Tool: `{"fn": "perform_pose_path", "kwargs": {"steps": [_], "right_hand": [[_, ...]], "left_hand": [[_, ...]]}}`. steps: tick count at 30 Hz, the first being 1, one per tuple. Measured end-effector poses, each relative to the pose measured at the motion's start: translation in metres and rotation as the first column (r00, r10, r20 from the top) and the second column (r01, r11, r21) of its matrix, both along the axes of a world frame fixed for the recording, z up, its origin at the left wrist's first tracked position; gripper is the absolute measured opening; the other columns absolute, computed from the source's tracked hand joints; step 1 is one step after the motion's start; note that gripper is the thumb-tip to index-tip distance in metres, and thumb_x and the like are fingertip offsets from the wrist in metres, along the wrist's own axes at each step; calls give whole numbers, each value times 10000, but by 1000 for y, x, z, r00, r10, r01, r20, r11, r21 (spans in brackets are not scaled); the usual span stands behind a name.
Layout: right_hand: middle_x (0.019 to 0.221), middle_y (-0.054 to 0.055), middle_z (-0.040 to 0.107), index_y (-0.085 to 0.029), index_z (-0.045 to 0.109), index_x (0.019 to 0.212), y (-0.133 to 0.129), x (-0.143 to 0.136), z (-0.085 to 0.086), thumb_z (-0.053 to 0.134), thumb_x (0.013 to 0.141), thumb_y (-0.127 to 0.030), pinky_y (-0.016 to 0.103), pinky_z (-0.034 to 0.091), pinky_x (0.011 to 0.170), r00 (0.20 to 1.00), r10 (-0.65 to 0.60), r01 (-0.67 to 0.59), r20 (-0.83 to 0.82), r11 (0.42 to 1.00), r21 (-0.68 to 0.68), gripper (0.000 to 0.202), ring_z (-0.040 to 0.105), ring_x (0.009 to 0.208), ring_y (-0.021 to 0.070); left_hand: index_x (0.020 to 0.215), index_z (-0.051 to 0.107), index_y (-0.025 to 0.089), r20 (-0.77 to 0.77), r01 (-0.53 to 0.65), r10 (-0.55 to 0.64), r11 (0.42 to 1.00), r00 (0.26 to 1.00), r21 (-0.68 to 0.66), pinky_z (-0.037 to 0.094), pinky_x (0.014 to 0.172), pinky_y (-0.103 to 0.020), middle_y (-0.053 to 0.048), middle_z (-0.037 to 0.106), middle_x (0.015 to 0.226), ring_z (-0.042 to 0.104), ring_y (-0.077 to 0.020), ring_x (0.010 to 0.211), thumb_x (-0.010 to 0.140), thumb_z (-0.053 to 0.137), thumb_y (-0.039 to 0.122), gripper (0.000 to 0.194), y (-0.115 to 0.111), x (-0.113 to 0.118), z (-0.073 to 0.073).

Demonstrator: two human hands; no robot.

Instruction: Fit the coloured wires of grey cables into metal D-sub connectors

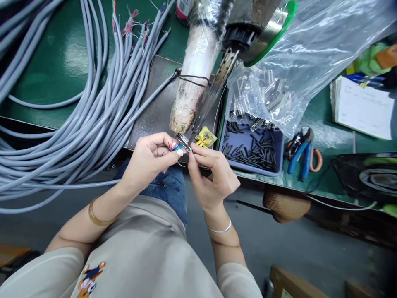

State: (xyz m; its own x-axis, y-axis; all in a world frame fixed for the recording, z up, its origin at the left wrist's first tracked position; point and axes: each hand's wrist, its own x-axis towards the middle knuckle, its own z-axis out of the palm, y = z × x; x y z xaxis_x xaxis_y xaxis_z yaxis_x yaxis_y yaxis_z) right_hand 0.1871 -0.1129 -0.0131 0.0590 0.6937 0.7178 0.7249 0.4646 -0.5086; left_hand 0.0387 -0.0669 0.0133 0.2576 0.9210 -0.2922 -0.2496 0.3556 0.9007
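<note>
My left hand (149, 161) is closed, pinching the thin coloured wires (175, 146) of a grey cable between thumb and fingers. My right hand (214, 171) is also closed, its thumb and fingertips on the right end of a small metal multi-pin connector (184, 142). The wires meet the connector's row of pins; which ones are joined is too small to tell. Just above the connector comes down the slotted metal shaft of a soldering iron (214, 93), its tip close to the pins. A yellow piece (206, 138) lies behind my right fingertips.
Grey cables (102, 111) with stripped ends pile up at left. A wrapped pipe (197, 70) and solder spool (269, 35) stand overhead. Rightward are a blue tray (251, 169) of black sleeves, a plastic bag (313, 54) of metal parts, pliers (302, 159) and a notepad (361, 107).
</note>
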Motion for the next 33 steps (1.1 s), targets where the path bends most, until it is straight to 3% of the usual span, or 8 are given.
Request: {"fn": "perform_pose_path", "kwargs": {"steps": [8, 25, 33], "right_hand": [[993, 26, 810, -219, 653, 927, 4, 2, -4, 738, 862, -58, 255, 643, 781, 997, 30, -31, -66, 999, -18, 194, 781, 874, 142], [1039, 29, 810, -220, 687, 966, 6, 3, 3, 757, 863, -81, 273, 650, 805, 1000, 14, -14, 15, 1000, 11, 187, 784, 888, 155], [1030, 70, 817, -212, 636, 885, 3, 4, 0, 771, 854, -97, 220, 642, 766, 993, 22, -27, 120, 999, 38, 181, 793, 849, 149]], "left_hand": [[699, 620, 143, -7, 15, -15, 1000, 1000, -7, 282, 352, -130, 73, 522, 513, 376, -9, 364, 673, 815, 166, 199, 0, -1, -4], [687, 600, 152, -28, 4, -3, 999, 1000, 35, 271, 370, -132, 79, 498, 491, 369, -13, 383, 670, 861, 164, 262, 2, 0, 0], [691, 611, 162, 16, 52, -51, 998, 999, -47, 283, 350, -156, 79, 493, 489, 355, -22, 368, 664, 876, 236, 277, 1, -2, -5]]}}
